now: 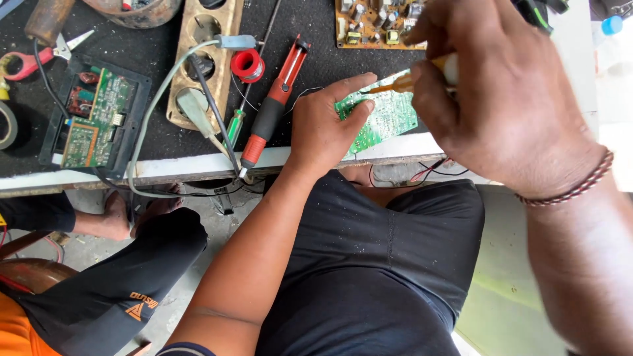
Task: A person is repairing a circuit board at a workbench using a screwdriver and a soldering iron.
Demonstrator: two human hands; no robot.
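The green circuit board [386, 117] sat solder-side up right at the front edge of the worktop [198, 165], probably so the person could lean over it easily. The left hand [326, 125] was pressed flat on the board's left end, fingers spread, pinning it so it wouldn't slide. The right hand [501, 99] was closed round a yellow-handled tool [422, 74], looked like a soldering iron or small screwdriver, hard to tell, tip angled down onto the board. A red-and-black desoldering pump [273, 105] lay just left of the left hand, within easy grab, next to a red solder spool [248, 64] and a wooden socket strip [201, 59].
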